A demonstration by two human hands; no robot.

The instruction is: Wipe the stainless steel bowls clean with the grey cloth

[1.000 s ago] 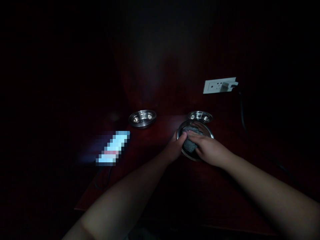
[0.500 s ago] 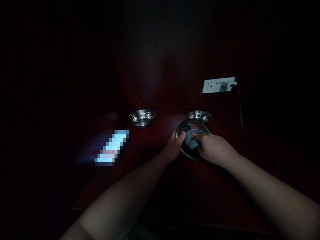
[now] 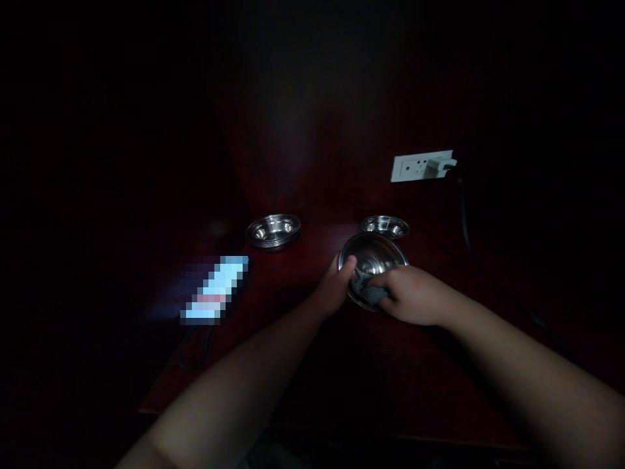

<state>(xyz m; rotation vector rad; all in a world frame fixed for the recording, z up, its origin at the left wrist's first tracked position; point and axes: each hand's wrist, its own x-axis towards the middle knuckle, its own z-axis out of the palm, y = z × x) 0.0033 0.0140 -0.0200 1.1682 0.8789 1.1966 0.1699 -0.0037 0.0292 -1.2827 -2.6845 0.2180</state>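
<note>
A shiny metal bowl (image 3: 378,251) is tilted toward me above the dark red table. My left hand (image 3: 336,283) grips its left rim, thumb over the edge and fingers hidden behind. Inside the bowl, my right hand (image 3: 413,293) presses a grey cloth (image 3: 374,293) against the lower part of the inner wall. Its fingers are closed on the cloth and partly hidden. Just behind the held bowl stands another metal bowl (image 3: 385,226). To the left sits a stack of metal bowls (image 3: 273,231).
A phone with a lit, blurred screen (image 3: 215,291) lies on the left of the table (image 3: 293,293), with a dark cord (image 3: 195,352) below it. On the back wall, a white socket plate (image 3: 410,167) holds a plug with a black cable (image 3: 463,215). The surroundings are very dark.
My right hand has moved the cloth from the middle of the bowl down to its lower inner wall, baring the upper part. My left hand keeps its grip. The view has shifted slightly.
</note>
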